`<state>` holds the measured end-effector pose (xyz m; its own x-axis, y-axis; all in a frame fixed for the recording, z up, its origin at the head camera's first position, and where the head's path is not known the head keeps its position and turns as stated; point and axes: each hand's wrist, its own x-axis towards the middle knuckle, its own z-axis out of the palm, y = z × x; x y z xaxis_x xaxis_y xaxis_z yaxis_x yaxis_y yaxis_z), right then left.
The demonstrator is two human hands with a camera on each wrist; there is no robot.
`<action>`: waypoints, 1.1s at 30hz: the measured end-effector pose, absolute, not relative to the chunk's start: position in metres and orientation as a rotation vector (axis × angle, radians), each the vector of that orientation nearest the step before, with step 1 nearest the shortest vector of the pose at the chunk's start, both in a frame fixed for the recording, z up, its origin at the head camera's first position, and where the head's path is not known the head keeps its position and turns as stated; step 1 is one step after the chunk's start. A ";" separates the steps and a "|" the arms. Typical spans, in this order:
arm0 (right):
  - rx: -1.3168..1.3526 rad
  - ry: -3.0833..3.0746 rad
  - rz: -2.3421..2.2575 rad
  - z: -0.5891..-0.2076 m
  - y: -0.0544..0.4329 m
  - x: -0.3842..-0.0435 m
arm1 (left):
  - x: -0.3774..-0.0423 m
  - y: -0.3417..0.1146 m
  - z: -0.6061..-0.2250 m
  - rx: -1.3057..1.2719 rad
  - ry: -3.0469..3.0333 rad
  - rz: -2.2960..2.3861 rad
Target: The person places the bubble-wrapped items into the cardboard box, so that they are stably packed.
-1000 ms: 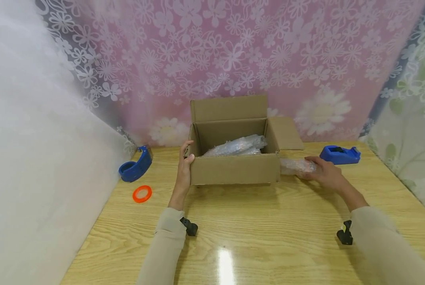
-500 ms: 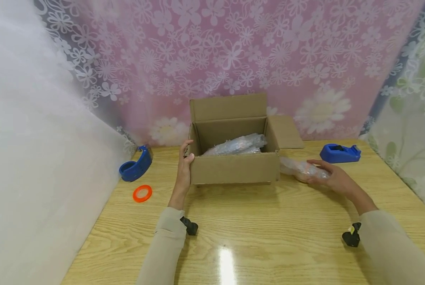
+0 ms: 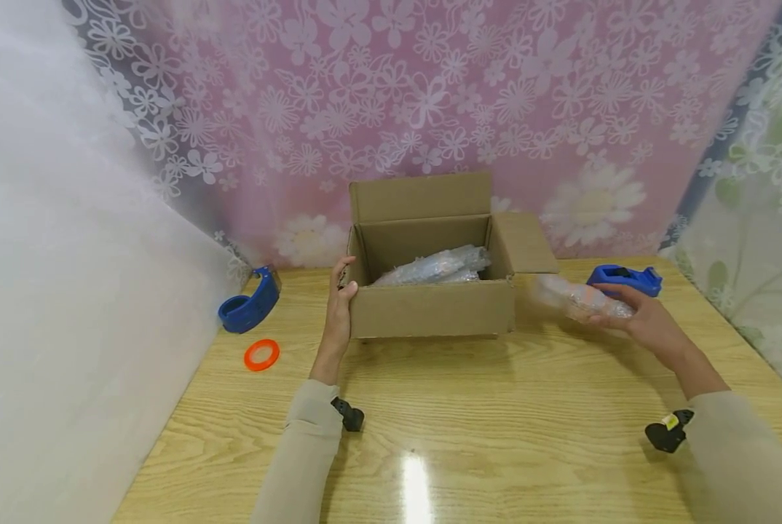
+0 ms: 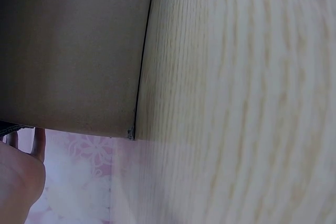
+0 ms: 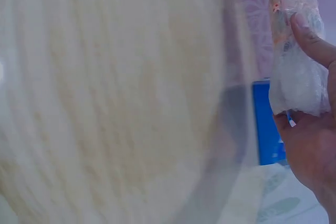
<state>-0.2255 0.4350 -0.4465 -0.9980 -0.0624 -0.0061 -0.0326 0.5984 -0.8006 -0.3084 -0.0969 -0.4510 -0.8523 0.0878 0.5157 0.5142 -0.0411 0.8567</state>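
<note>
An open cardboard box (image 3: 430, 311) stands at the table's middle back, its back flap up and its right flap folded outward. Bubble-wrapped bundles (image 3: 430, 269) lie inside it. My left hand (image 3: 338, 309) grips the box's left wall, thumb at the front corner; the left wrist view shows the box side (image 4: 73, 56) and part of the hand (image 4: 21, 177). To the right of the box, my right hand (image 3: 649, 320) holds another bubble-wrapped bundle (image 3: 581, 300) just above the table. In the right wrist view the thumb presses along that wrapped bundle (image 5: 296, 77), whose contents are blurred by the wrap.
A blue tape dispenser (image 3: 640, 280) sits at the back right, just behind the right hand. On the left are a blue curved tape-gun-like piece (image 3: 253, 306) and an orange ring (image 3: 262, 355). A flowered curtain (image 3: 424, 109) hangs behind the wooden table (image 3: 483, 422).
My right hand has moved right with the bubble-wrapped bundle, drawing it away from the box's right side and lifting it slightly. The left hand and box stay in place.
</note>
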 end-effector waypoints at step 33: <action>-0.144 2.809 -1.792 -0.323 0.349 -0.246 | -0.309 -0.098 -0.452 -0.650 -1.941 -1.970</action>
<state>-0.2461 0.3493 -0.3233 -0.9777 0.0315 0.2078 -0.1752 0.4240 -0.8886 -0.3092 -0.0985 -0.4519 -0.8529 0.1005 0.5123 0.5108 -0.0425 0.8587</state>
